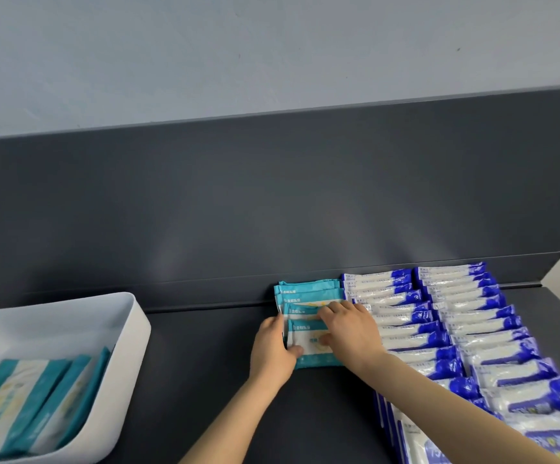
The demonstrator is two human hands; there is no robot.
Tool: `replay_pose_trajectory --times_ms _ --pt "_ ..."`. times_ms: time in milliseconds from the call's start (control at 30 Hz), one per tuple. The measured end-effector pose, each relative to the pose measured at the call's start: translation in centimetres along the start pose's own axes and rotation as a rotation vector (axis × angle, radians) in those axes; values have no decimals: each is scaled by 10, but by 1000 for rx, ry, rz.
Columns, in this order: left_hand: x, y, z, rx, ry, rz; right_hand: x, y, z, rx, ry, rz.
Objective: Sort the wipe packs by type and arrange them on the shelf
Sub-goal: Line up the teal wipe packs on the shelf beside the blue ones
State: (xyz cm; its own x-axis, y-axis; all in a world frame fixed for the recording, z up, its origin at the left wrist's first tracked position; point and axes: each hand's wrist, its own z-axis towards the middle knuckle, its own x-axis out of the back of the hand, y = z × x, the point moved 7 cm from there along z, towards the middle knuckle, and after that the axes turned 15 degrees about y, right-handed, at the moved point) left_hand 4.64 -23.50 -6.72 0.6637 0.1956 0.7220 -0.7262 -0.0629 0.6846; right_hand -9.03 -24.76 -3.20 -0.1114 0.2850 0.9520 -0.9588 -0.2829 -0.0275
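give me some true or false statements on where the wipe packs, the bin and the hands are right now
1. The left hand and the right hand both hold the teal packs of the short row. True.
2. The white bin is empty. False: it holds more teal packs.
3. The blue-and-white packs stand to the right of the teal row. True.
4. The bin sits to the right of both hands. False: it is on their left.
5. The blue-and-white packs form a single row. False: they stand in two rows side by side.
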Motion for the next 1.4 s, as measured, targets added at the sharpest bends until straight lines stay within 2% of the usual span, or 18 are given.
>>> replay_pose_trajectory --times_ms 267,500,767,1000,1167,1333,1400 --pt "17 -13 -6 18 5 62 13 6 1 60 52 128" --pt "81 -10 -27 -155 86 464 15 -47 13 286 -71 251" --pt "203 -68 -59 49 316 550 32 -162 33 535 -73 437" --pt "307 -135 -84 258 456 549 57 -266 46 616 -66 573" --pt "349 -190 -75 372 438 595 47 -330 52 713 -182 492" --pt "350 -225 -52 412 331 636 27 -367 58 800 -371 286" --pt "346 -234 -47 423 293 655 21 -375 62 831 -396 212"
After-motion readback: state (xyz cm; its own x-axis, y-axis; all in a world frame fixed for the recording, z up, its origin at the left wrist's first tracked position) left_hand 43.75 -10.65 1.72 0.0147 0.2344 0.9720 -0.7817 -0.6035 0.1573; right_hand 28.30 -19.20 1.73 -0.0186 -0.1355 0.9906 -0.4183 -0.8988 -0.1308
